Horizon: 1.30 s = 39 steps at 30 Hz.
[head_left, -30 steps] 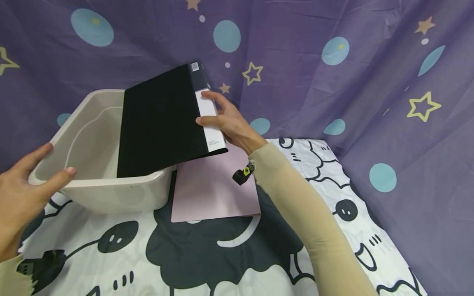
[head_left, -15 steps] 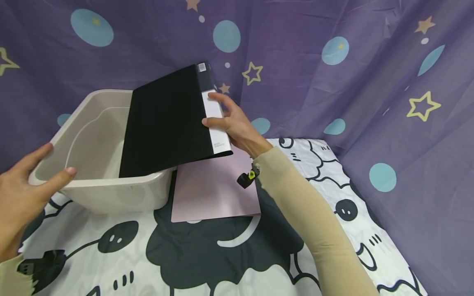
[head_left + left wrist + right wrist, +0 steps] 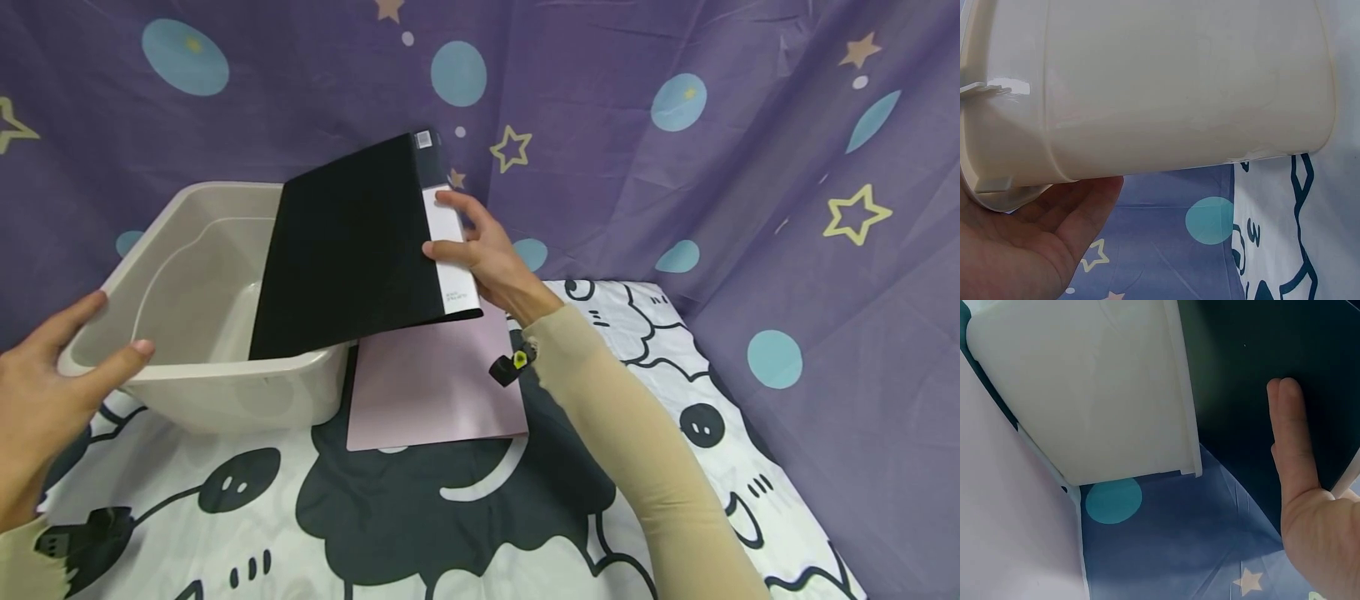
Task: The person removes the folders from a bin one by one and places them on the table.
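A black display folder (image 3: 341, 250) with a white label strip along its spine is tilted over the right rim of a pale plastic bin (image 3: 240, 396). My right hand (image 3: 491, 262) grips it at the spine, thumb on the upper cover. In the right wrist view the other fingers of that hand (image 3: 1297, 437) lie along the folder's dark underside (image 3: 1235, 381). My left hand (image 3: 45, 387) holds the bin's left rim, its thumb over the front corner. From the left wrist view, fingers (image 3: 1066, 215) press against the bin's outer wall (image 3: 1179, 87).
A pink folder (image 3: 435, 387) lies on the sheep-patterned cloth (image 3: 247, 525), right beside the bin and partly under the black one. A purple curtain (image 3: 585, 167) with stars and dots hangs behind and along the right side.
My right hand has drawn the black folder steadily to the right, uncovering more of the bin's inside. The left hand, bin and pink folder have stayed put.
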Each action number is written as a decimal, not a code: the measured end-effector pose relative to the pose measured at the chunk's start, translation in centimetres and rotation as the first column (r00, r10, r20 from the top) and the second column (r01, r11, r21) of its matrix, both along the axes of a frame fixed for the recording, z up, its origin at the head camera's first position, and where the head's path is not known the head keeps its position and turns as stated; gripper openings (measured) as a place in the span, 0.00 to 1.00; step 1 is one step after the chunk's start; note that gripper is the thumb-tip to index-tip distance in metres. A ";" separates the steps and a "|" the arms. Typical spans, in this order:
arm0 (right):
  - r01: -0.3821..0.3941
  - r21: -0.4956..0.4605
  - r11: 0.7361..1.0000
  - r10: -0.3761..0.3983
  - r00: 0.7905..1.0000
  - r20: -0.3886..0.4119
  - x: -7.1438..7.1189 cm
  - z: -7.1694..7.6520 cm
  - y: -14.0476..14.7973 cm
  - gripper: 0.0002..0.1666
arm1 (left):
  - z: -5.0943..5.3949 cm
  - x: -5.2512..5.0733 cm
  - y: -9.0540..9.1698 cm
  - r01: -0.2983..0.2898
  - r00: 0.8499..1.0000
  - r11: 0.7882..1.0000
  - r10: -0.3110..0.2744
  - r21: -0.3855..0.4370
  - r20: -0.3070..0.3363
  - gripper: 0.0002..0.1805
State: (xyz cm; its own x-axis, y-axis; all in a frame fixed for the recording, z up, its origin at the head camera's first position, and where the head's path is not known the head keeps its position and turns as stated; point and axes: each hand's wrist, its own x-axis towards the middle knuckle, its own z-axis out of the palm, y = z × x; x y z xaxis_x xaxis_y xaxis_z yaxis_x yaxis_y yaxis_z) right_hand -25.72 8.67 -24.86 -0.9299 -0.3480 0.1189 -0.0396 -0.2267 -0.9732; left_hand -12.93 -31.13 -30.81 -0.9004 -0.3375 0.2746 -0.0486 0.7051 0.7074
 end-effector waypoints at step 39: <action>0.010 -0.089 0.996 -0.010 1.000 0.004 0.5 -0.4 2.6 0.41 | 0.1 0.8 0.1 0.023 0.998 0.998 -0.027 0.067 0.054 0.43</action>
State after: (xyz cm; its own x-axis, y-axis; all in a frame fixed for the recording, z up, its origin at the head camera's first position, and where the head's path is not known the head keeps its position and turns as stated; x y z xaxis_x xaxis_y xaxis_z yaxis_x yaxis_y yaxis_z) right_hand -25.20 11.29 -25.22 -0.9336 -0.3271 0.1459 -0.0392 -0.3116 -0.9494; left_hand -12.16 -31.04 -30.75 -0.9219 -0.3306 0.2019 -0.0719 0.6584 0.7492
